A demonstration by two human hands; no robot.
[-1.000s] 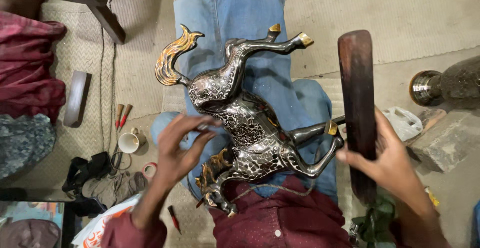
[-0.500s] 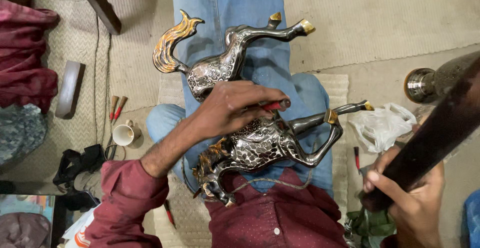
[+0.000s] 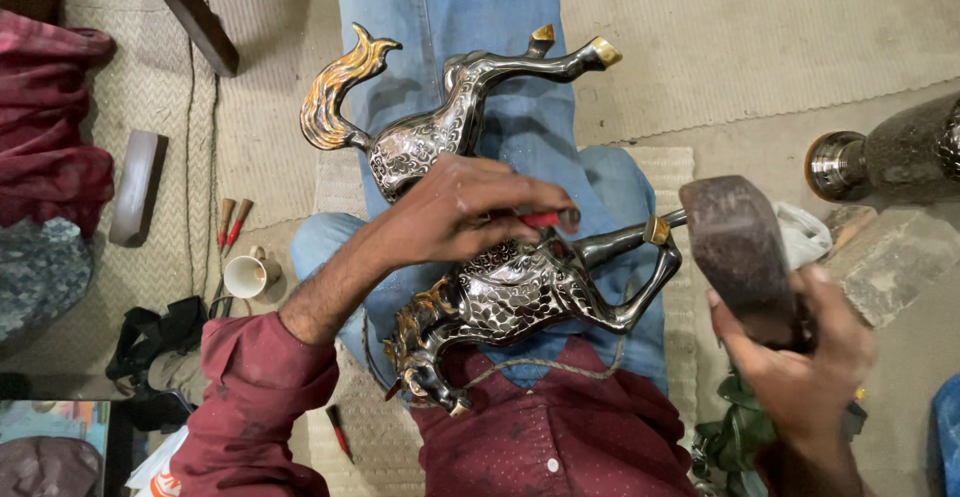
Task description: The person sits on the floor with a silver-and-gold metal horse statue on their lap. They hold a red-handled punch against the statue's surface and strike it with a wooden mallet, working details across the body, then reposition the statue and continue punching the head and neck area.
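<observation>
Silver horse figurine lay across the lap (gilt tail up); left hand pinched a red-handled tool, right hand clutched a wooden mallet.

The person wears a dark maroon long-sleeved shirt with a small pale button near the lower front. Its left sleeve is pushed up and bunched above the bare forearm. Faded blue denim jeans cover both legs, with a stitched seam running down the thigh. The left hand and right hand are bare, without gloves or rings.
</observation>
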